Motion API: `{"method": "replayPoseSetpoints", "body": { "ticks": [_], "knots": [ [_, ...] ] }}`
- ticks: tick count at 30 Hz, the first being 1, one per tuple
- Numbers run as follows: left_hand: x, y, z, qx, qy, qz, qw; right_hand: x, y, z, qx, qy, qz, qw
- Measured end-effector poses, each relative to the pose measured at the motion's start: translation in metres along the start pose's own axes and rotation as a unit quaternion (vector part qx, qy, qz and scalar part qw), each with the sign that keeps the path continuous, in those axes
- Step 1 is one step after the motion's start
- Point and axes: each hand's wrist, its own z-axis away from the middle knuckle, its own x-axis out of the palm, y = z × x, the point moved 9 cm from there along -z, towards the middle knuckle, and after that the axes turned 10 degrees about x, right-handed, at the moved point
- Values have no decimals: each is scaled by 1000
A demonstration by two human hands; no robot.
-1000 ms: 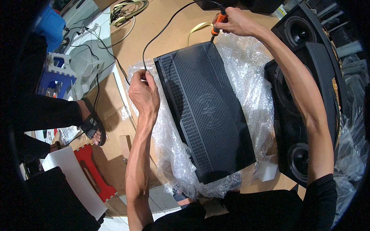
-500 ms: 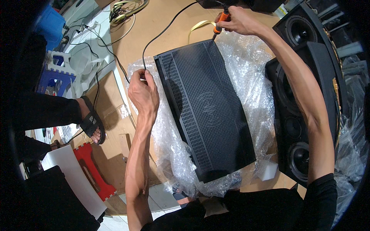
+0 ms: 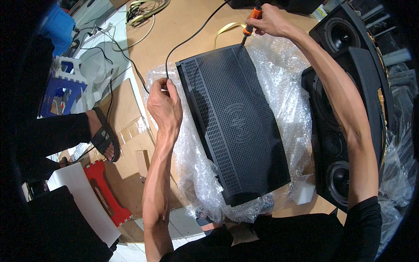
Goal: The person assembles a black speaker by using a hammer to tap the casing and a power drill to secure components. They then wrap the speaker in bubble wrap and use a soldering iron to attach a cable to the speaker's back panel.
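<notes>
My right hand (image 3: pixel 276 22) is closed around an orange and black corded electric screwdriver (image 3: pixel 255 17). Its thin bit points down at the far edge of a black perforated metal grille (image 3: pixel 240 148); I cannot make out a screw there. Between the thumb and fingers of my left hand (image 3: pixel 164 107) is the black cord (image 3: pixel 174 47), pinched just left of the grille's far-left corner. That grille lies at a slant on crumpled bubble wrap (image 3: pixel 286 94), a round emblem showing in its middle.
Black speaker cabinets (image 3: pixel 334 183) stand close on the right. Another person's sandalled foot (image 3: pixel 104 136) is at the left, near a red plastic piece (image 3: pixel 107 192) and a blue stool (image 3: pixel 63 92). Coiled yellowish straps (image 3: pixel 146 11) and cables lie at the far left. Cardboard (image 3: pixel 192 26) covers the work surface.
The screwdriver has risen slightly, showing more of its bit above the grille's far edge. My left hand keeps its pinch on the cord, which has shifted a little to the right.
</notes>
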Motion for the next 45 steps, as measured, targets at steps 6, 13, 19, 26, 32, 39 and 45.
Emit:
{"method": "replayPoseSetpoints", "body": {
  "ticks": [6, 13, 19, 26, 32, 39, 45],
  "knots": [
    [2, 5, -1, 19, 11, -9, 1000, -4, 2, 5, 10, 27, -7, 1000],
    [3, 8, -1, 5, 3, 3, 1000, 7, 30, -10, -8, 100, -16, 995],
    [3, 4, 1, 1, -2, -6, 1000, 24, 1, -5, -66, 72, 88, 991],
    [5, 0, 4, -8, -8, -11, 1000, 6, -1, 7, -84, -38, 2, 996],
    [2, 4, 1, -2, -5, -15, 1000, -7, -2, 8, -12, -16, -16, 1000],
    [-4, 2, -1, 7, 13, -10, 1000, -5, -1, 7, -4, -1, -11, 1000],
    [-2, 1, 0, 20, 16, -15, 1000, 0, -3, 10, -5, 2, -15, 1000]
  ]
}}
